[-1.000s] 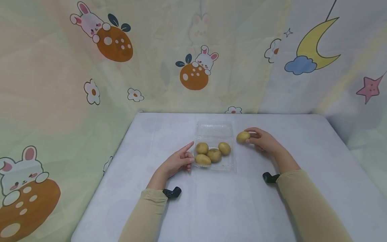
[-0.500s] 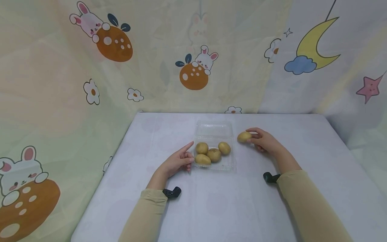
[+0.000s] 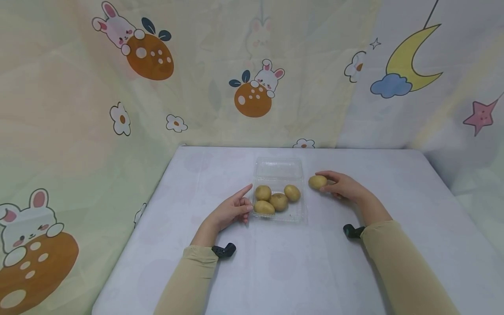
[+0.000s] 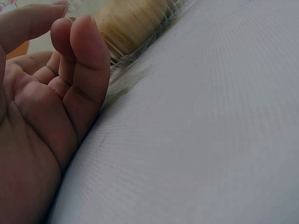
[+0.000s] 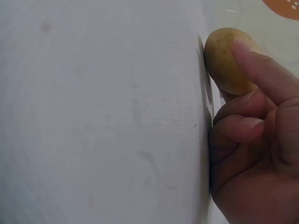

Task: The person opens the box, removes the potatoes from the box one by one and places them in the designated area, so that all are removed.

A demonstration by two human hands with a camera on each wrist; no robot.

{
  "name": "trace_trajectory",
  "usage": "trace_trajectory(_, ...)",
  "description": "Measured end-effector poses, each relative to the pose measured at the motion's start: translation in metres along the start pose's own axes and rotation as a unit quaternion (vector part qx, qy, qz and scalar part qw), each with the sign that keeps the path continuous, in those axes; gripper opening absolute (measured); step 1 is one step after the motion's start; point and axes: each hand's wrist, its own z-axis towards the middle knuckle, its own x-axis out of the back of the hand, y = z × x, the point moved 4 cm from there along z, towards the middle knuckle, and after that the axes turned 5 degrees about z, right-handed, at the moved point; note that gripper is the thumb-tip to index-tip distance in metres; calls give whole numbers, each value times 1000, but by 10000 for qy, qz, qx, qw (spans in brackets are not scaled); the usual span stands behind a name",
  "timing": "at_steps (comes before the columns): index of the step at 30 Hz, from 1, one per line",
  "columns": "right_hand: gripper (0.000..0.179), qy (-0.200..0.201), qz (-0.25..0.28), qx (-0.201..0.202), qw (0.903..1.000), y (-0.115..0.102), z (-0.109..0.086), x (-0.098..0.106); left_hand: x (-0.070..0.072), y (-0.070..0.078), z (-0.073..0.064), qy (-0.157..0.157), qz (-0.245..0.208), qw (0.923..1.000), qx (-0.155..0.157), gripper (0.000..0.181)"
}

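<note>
In the head view a clear plastic container lies with its lid folded back, and several potatoes sit inside it, one of them a potato near its middle. At the container's left edge, my left hand pinches the rim, its index finger pointing along the side. A potato shows through ribbed plastic beyond those curled fingers in the left wrist view. Right of the container, my right hand holds a single potato between thumb and fingers, down at the tabletop. The thumb lies over this potato in the right wrist view.
A white cloth covers the table. The container's transparent lid lies toward the back edge. Behind the table hangs a printed curtain with rabbits, flowers and a moon. Each wrist wears a small black camera.
My right hand has come slightly toward me and lower with its potato, its index finger now straighter along the far side. The left hand and container have stayed in place.
</note>
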Motion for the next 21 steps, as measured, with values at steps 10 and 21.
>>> trace_trajectory(10,68,-61,-28,113,9999,0,3,-2,0,0,0,-63,-1,10000,9,81)
trace_trajectory(21,71,-111,-108,69,9999,4,4,-2,0,1,-1,-61,-17,10000,-12,82)
